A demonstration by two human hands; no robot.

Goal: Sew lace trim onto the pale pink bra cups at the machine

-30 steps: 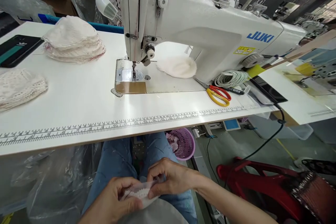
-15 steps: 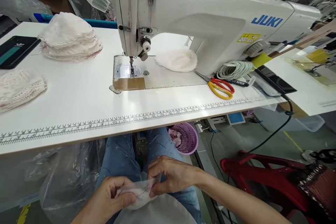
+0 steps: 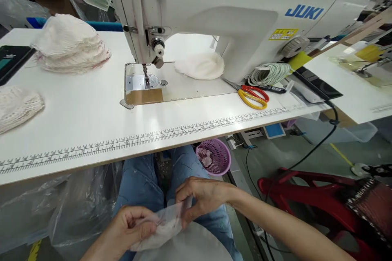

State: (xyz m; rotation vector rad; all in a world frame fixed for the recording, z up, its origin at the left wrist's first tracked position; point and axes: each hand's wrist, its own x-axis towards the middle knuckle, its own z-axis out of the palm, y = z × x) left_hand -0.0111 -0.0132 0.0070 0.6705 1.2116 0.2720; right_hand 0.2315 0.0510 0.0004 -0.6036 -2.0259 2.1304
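Observation:
Below the table edge, over my lap in blue jeans, both hands pinch a thin translucent white fabric piece [image 3: 167,228]. My left hand [image 3: 128,228] grips its left end with closed fingers. My right hand [image 3: 200,197] pinches its upper right edge. A white sewing machine [image 3: 214,12] stands on the white table [image 3: 92,118] above, its needle [image 3: 145,71] over the metal plate. No hand touches the machine.
A stack of white lace pieces [image 3: 69,43] lies at the back left, another lace pile [image 3: 15,106] at the left edge, one white piece [image 3: 200,65] under the machine arm. Red and yellow scissors [image 3: 252,96] lie right. A purple basket [image 3: 214,157] sits below, clear plastic [image 3: 76,208] at my left knee.
My view has dipped and shifted right a little. Both hands stay in my lap, working the fabric piece, which now hangs lower from my left hand.

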